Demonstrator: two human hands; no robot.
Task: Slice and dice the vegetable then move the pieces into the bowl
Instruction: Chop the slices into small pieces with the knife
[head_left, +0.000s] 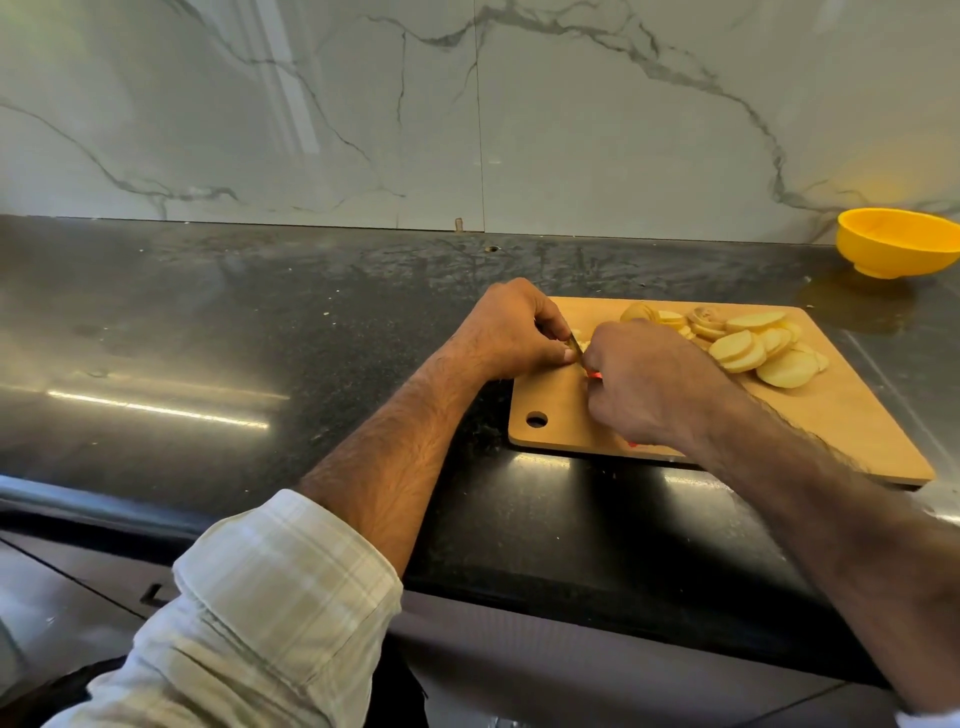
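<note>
A wooden cutting board (841, 415) lies on the dark counter. Several round potato slices (748, 345) are piled at its far right part. My left hand (511, 332) curls over a small pale piece of potato (583, 345) at the board's far left edge, mostly hidden by my fingers. My right hand (644, 382) grips a knife with an orange-red handle (595, 375); its blade (574, 343) sits between my two hands against the piece. A yellow bowl (898, 241) stands at the far right of the counter, apart from the board.
The black stone counter (260, 322) stretches to the left and ends at a marble wall (467, 104) behind. The counter's front edge (571, 587) runs below my forearms, with cabinet fronts under it.
</note>
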